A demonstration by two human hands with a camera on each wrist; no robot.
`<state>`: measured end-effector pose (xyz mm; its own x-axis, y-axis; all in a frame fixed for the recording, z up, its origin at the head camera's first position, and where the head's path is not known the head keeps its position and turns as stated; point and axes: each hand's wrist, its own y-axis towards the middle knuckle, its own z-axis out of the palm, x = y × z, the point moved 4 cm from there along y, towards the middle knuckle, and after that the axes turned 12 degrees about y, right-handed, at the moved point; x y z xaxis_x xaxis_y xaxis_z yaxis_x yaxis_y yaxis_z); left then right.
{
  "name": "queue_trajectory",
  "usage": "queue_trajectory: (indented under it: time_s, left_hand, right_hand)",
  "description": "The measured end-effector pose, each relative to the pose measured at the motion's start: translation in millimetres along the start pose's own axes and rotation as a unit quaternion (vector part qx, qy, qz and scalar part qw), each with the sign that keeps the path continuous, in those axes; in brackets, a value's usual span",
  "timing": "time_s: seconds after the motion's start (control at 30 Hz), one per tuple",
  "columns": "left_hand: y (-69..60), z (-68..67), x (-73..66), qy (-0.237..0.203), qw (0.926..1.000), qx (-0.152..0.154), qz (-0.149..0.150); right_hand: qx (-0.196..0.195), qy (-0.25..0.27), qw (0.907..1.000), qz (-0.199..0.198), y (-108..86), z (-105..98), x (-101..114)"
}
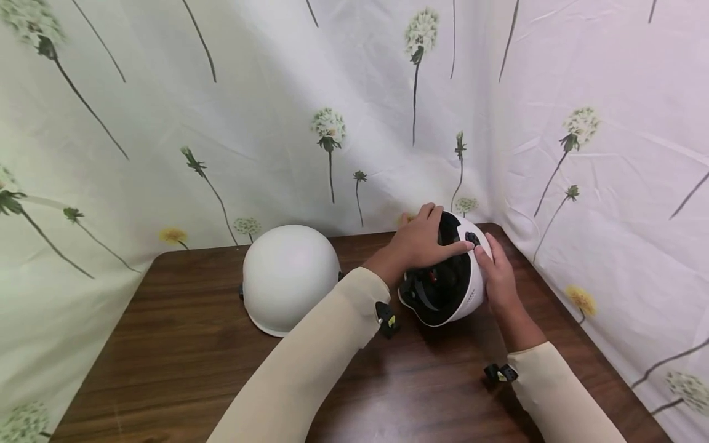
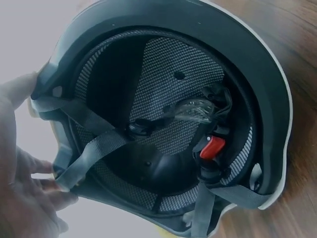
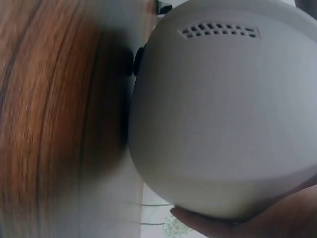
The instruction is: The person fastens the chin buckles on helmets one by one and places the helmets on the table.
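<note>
A white helmet (image 1: 473, 289) lies tilted on its side at the table's right, its dark lining (image 2: 173, 89) facing left. My left hand (image 1: 423, 243) holds its upper rim, thumb on the shell near a black round part (image 1: 472, 238); in the left wrist view the fingers (image 2: 59, 198) curl at the rim beside a grey strap (image 2: 96, 151). A red buckle (image 2: 212, 148) and a clear plastic piece lie inside. My right hand (image 1: 500, 280) grips the shell from the right, thumb by the black part; the right wrist view shows this hand (image 3: 277, 220) under the vented shell (image 3: 228, 109).
A second white helmet (image 1: 290, 277) stands dome up at the left, close to my left forearm. Behind the brown wooden table (image 1: 183, 344) hangs a white curtain (image 1: 266, 123) with a flower print, which also runs along the right side.
</note>
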<state>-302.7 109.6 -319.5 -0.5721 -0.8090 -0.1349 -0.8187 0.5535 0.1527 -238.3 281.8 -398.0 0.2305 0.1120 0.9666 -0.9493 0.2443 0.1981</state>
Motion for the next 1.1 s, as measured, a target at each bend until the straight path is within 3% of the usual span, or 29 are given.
queue_trajectory:
  time_s: [0.17, 0.5, 0.73, 0.93, 1.1]
  left_hand:
    - [-3.3, -3.1, 1.8, -0.011, 0.9997, -0.006, 0.023]
    - [-15.8, -17.7, 11.3, -0.060, 0.9938, -0.079, 0.051]
    - [-29.5, -11.6, 23.4, -0.150, 0.9811, -0.111, 0.052]
    - [-34.7, -4.8, 29.7, -0.175, 0.9733, -0.136, 0.058]
    - [-36.6, 0.5, 31.4, -0.198, 0.9625, -0.170, 0.076]
  right_hand:
    - [-0.015, -0.030, 0.9992, -0.023, -7.2, 1.6, 10.5]
    - [-0.010, -0.095, 0.9916, -0.086, -9.7, 2.4, 39.4]
    - [-0.004, -0.170, 0.9805, -0.099, -13.8, 6.5, 47.7]
    - [0.000, -0.204, 0.9718, -0.118, -16.5, 11.6, 54.1]
    - [0.003, -0.214, 0.9678, -0.133, -17.2, 13.3, 60.0]
